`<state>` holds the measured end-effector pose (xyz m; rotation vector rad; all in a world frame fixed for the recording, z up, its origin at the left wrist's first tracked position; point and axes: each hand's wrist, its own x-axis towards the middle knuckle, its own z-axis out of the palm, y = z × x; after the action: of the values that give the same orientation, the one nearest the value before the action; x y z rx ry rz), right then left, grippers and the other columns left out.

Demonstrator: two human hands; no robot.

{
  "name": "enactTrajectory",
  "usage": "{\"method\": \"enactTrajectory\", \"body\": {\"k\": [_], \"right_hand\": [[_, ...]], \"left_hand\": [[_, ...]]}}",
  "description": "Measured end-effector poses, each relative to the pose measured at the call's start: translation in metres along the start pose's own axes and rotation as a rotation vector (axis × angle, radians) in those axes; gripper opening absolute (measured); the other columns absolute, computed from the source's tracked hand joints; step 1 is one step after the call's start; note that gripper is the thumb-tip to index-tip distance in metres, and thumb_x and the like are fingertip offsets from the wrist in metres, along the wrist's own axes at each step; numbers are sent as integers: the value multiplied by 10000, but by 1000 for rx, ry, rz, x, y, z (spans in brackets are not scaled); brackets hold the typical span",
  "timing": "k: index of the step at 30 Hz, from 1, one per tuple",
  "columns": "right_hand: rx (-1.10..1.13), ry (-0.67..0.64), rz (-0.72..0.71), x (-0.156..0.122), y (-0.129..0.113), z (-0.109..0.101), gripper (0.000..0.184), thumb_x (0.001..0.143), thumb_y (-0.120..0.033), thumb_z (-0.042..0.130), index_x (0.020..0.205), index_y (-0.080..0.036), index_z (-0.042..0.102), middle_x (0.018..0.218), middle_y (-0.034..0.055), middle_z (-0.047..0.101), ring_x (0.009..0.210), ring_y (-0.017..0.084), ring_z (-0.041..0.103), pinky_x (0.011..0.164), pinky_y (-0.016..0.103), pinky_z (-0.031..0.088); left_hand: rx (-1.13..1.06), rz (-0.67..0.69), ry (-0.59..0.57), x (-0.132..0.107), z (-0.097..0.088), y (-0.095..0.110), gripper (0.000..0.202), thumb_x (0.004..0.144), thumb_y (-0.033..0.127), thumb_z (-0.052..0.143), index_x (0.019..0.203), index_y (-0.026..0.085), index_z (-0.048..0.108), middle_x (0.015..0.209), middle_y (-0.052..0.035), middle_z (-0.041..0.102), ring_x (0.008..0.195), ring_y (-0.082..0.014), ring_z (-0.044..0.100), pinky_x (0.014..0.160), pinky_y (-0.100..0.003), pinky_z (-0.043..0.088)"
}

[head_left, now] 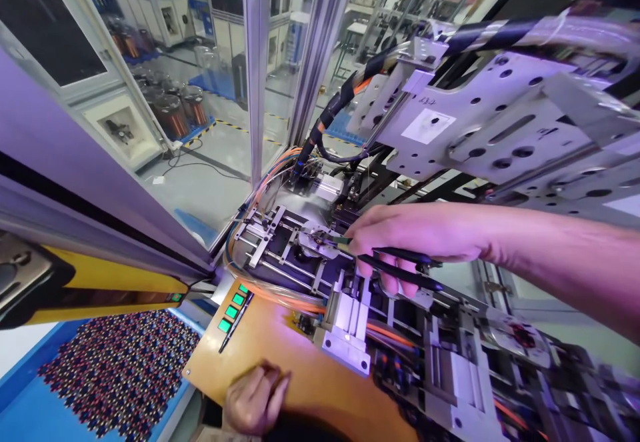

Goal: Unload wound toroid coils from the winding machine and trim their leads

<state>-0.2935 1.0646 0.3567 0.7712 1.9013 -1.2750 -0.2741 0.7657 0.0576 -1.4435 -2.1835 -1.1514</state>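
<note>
My right hand reaches in from the right and is wrapped around a pair of pliers with two long black handles. The tip of the pliers points left, at a round metal fixture on the machine's rail track. My fingers partly cover the jaws, so I cannot tell whether they grip anything. Low in the view, my left hand rests at the tan panel with its fingers curled in, and nothing shows in it.
Green square buttons and a black pen are on the panel's left. A blue tray holds many small dark parts. Metal plates and a thick cable bundle overhang the track. Frame posts stand behind.
</note>
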Motion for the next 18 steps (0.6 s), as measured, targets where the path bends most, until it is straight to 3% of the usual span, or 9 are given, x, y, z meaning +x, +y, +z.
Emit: {"method": "enactTrajectory", "body": {"k": [7,11,15,18], "right_hand": [[23,25,20,4,0,2,232,844,-214,475,684,-107,605,523,69,627,443,142,615,427,210,533],[54,37,-113,0,9,4,179,784,-257,539,692,-134,631,486,21,599,385,117,551,382,197,481],[67,32,-316,-29,24,-5,284,771,-390,603,892,-146,682,616,14,641,466,108,576,456,195,494],[30,15,-279,-58,41,-13,358,747,-419,619,958,-136,675,786,60,687,569,121,623,552,214,540]], "left_hand": [[0,1,-23,-3,0,-1,81,867,144,667,943,172,664,725,-8,734,589,-120,690,614,-217,552],[-11,-8,-41,-4,0,-2,56,885,149,644,929,179,663,713,-5,727,576,-118,684,596,-216,545],[-8,-18,-52,-3,-1,-3,66,915,197,608,886,189,667,692,-10,719,549,-122,673,569,-218,544],[-11,-21,-57,-1,-3,-3,79,919,212,606,873,191,666,695,-9,719,579,-120,689,591,-202,551]]}}
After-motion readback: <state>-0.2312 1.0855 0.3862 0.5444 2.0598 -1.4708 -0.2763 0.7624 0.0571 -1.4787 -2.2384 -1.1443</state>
